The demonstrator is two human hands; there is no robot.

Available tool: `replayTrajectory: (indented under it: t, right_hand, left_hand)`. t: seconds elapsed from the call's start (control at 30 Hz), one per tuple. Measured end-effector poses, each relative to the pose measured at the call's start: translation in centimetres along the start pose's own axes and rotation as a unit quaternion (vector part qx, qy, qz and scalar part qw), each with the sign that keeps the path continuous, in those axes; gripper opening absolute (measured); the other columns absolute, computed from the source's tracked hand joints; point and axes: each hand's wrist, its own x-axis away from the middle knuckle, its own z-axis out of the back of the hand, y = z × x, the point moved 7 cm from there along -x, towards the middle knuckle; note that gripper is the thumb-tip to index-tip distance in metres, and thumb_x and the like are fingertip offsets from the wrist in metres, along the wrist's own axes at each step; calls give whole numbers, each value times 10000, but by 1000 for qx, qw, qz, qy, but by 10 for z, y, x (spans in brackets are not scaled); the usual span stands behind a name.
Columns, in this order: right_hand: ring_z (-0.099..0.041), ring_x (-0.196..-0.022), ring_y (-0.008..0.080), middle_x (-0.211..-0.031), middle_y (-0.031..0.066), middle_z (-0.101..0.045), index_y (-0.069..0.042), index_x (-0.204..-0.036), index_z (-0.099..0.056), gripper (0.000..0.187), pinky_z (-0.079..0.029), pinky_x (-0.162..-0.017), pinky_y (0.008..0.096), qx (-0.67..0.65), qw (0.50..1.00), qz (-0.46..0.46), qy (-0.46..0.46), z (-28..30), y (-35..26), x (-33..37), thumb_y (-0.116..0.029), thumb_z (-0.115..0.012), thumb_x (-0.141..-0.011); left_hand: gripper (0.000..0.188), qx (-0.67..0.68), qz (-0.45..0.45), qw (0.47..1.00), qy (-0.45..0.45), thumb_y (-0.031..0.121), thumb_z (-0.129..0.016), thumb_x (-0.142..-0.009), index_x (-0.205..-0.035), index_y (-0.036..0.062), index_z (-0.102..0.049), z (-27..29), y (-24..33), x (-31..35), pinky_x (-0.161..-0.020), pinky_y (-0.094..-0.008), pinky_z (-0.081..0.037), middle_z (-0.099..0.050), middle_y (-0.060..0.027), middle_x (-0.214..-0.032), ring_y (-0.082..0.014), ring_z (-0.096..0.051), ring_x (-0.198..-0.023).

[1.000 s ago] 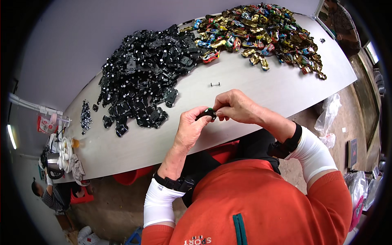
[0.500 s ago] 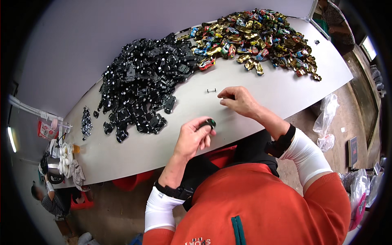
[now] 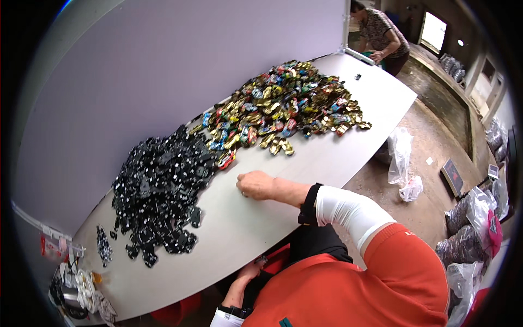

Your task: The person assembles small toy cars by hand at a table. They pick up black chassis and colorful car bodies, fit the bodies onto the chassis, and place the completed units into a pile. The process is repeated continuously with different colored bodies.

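My left hand [image 3: 249, 271] grips a small, dark, hard-looking toy piece [image 3: 262, 261] by the edge of the smooth, grey table [image 3: 231, 234]. It's probably light and stiff; pinch its sides. My right hand [image 3: 256, 185] is curled; I can't tell what's inside.

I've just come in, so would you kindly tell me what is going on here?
A person in a red top is working at a pale table. Their left hand, by the near edge, holds a small dark piece. Their right hand is at the tabletop, fingers curled; whether it holds anything is unclear. Beyond lie heaps of black toy-car parts and colourful toy-car bodies.
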Motion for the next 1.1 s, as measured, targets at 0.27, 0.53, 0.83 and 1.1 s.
replayTrajectory:
  t: [0.27, 0.53, 0.83, 1.1]
  right_hand:
    - [-578, -610, 145, -676, 80, -647, 0, -882, -682, 259, -471, -588, 304, -236, 960, -143, 46, 93, 74, 35, -179, -709, -698]
    - [-570, -635, 97, -1199, 121, -527, -29, -1421, -256, 618, -450, -508, 200, -542, 682, -78, 485, 208, 129, 14, 4, -541, -874]
    - [-470, -558, 50, -708, 11, -613, -3, -975, -673, 211, -399, -492, 214, -529, 822, -191, -88, 38, -61, 92, -173, -596, -876]
    - [-549, -688, 80, -753, 29, -620, 39, -1119, -607, 295, -466, -610, 227, -567, 783, -149, -206, 9, -97, 97, -147, -519, -908]
  left_hand:
    - [289, -105, -26, 994, -34, 187, -614, -828, -1042, -5, -587, -9, -26, -25, -507, -287, -434, -602, -72, -707, -149, -548, -552]
    - [290, -175, -197, 965, -15, 175, -574, -840, -1081, 14, -590, -28, 51, 40, -829, -414, -465, -625, -222, -1001, -369, -590, -983]
    - [224, 454, -226, 862, -2, 110, -587, -901, -1089, -5, -549, 51, 115, 98, -419, -175, -339, -620, -93, -824, -99, -510, -540]
    - [198, 434, -224, 873, 7, 95, -577, -907, -1075, -8, -557, 52, 111, 98, -417, -178, -358, -628, -100, -814, -96, -518, -541]
